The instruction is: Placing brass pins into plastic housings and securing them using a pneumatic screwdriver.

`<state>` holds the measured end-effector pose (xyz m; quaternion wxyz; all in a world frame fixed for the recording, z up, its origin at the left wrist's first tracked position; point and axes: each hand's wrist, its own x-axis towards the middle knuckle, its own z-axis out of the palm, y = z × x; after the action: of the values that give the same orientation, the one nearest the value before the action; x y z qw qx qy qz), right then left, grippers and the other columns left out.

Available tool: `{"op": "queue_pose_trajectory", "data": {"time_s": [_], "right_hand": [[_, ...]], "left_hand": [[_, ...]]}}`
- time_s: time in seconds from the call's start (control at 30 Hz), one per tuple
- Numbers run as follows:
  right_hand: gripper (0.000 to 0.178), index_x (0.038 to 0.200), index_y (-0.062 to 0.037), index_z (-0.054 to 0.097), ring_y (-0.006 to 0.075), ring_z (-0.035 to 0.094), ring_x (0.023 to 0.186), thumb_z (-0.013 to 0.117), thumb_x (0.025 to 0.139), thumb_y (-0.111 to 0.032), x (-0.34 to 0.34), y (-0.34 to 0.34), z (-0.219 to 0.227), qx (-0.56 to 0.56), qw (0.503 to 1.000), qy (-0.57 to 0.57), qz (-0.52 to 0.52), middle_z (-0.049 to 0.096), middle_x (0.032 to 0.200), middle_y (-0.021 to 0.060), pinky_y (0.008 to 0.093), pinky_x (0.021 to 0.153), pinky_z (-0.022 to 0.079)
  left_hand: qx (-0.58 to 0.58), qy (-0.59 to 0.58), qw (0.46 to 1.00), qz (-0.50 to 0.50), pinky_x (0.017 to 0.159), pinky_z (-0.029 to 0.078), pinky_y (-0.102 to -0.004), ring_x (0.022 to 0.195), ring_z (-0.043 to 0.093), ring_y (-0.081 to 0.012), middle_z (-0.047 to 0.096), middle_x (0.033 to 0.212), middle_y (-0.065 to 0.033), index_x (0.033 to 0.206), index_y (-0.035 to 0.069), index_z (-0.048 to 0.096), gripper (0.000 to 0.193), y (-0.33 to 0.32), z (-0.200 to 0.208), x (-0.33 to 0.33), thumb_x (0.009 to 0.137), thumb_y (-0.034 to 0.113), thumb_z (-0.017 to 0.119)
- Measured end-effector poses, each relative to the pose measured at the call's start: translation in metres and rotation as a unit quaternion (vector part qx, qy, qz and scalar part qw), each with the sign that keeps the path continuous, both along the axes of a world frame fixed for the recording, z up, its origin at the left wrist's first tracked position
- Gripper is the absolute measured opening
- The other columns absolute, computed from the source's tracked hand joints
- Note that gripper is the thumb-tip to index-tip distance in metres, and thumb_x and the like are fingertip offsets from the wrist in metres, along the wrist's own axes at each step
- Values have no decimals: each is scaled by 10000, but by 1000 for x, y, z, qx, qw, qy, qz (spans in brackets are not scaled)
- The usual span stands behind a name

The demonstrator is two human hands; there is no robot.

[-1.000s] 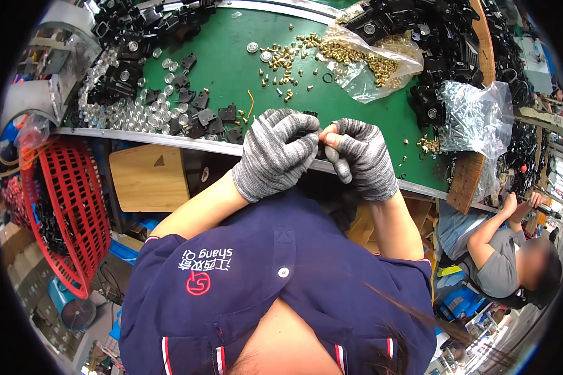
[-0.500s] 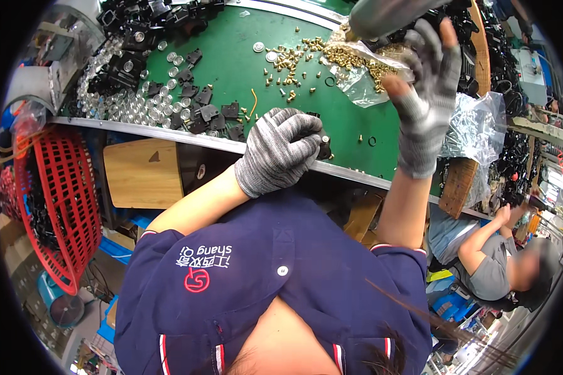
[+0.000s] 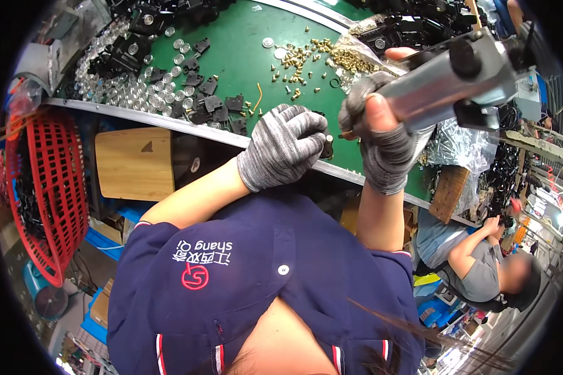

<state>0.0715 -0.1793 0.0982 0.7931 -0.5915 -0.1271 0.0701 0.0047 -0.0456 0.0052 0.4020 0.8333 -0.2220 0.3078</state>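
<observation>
My left hand (image 3: 284, 147), in a grey knitted glove, rests at the near edge of the green bench, fingers curled. It holds a small black part (image 3: 328, 150), mostly hidden, whose end pokes out on the right. In my right hand (image 3: 385, 134), gloved with the fingertips bare, is a grey power screwdriver (image 3: 450, 81). The thumb and fingers wrap round its body, and its tip end points down left, towards the left hand. Brass screws (image 3: 297, 56) lie scattered beyond the hands, with more in an opened plastic bag (image 3: 353, 59).
Clear round caps (image 3: 162, 87) and black plastic pieces (image 3: 213, 103) cover the bench's left. To the right lie a bag of silver screws (image 3: 460, 144) and a wooden block (image 3: 449, 194). A red basket (image 3: 56, 187) stands at left; another person (image 3: 481, 262) sits at right.
My right hand, open beside the hanging screwdriver before, has closed round it and brought it lower and nearer the left hand. My left hand has stayed almost in place.
</observation>
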Motion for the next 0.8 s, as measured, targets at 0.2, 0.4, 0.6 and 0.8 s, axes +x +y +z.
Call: {"op": "queue_pose_trajectory", "data": {"time_s": [0.2,0.4,0.6,0.8], "right_hand": [[618,1245,-33,543,172,593,943,786,679,-77,-1,-4,-18,-121,989,-65,-49,602,1162,91,305,801,515],[549,1187,-52,602,147,583,960,788,673,-106,-5,-3,-23,-126,991,-18,-41,629,1108,68,293,814,506],[555,1250,-46,513,150,584,796,743,747,-78,-2,-16,-31,-188,977,-95,-25,615,944,61,284,696,498],[582,1350,-41,370,166,553,594,669,852,-59,-5,-18,-37,-105,990,-91,17,574,747,76,285,534,472]], "left_hand": [[6,-9,1000,3,656,499,-399,802,649,-250,655,918,-58,827,85,657,159,0,0,0,682,106,718],[6,14,999,-32,639,504,-430,792,637,-326,629,893,-100,896,72,656,244,4,1,-1,678,52,764],[9,12,999,-29,636,502,-430,788,634,-325,629,885,-96,884,68,656,233,2,0,-2,677,45,761],[8,9,1000,-29,644,500,-423,796,639,-305,641,906,-85,862,73,659,197,2,-1,-1,682,57,738]]}}
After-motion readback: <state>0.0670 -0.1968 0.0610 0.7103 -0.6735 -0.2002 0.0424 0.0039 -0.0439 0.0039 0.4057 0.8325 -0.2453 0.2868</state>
